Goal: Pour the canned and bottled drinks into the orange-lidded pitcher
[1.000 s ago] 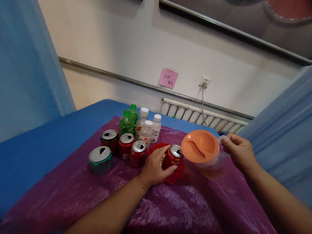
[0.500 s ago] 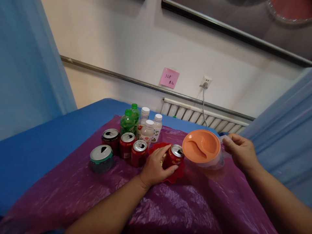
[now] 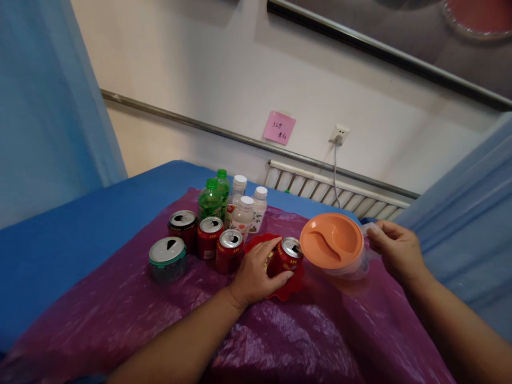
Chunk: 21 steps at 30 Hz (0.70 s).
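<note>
Blue bench (image 3: 100, 213), w/ purple plastic sheet (image 3: 132, 304) on top. Orange-lidded pitcher (image 3: 334, 245): R hand (image 3: 400, 250) fingers pinching handle, lid edge right by open red can (image 3: 285, 262), can't tell if touching. Red dish (image 3: 287, 290) on sheet, under can. Can approx. upright, L hand (image 3: 256, 273) fingers + thumb wrapped round it.

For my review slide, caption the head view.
Left hand grips an opened red can over a red scalloped plate; right hand holds an orange-topped pitcher by its handle.
</note>
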### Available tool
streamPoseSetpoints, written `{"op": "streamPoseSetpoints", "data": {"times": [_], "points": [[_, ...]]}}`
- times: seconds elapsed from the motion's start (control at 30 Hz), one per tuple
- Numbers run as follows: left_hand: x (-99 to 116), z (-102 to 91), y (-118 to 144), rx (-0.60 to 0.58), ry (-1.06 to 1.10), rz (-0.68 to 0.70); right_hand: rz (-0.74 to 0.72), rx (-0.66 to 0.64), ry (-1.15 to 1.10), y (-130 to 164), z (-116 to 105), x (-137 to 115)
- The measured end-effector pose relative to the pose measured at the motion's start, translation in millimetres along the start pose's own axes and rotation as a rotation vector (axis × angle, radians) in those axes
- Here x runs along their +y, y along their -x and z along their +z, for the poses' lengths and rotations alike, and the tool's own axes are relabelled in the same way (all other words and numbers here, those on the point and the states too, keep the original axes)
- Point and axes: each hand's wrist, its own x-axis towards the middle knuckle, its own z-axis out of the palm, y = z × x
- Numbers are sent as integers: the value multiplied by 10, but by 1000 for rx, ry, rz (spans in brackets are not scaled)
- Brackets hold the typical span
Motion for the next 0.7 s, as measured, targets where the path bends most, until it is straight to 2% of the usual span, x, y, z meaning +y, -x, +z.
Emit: {"op": "streamPoseSetpoints", "data": {"times": [0.7], "points": [[-18,7,11,6,-7,11,-1,6,2,-3,29,-29]]}}
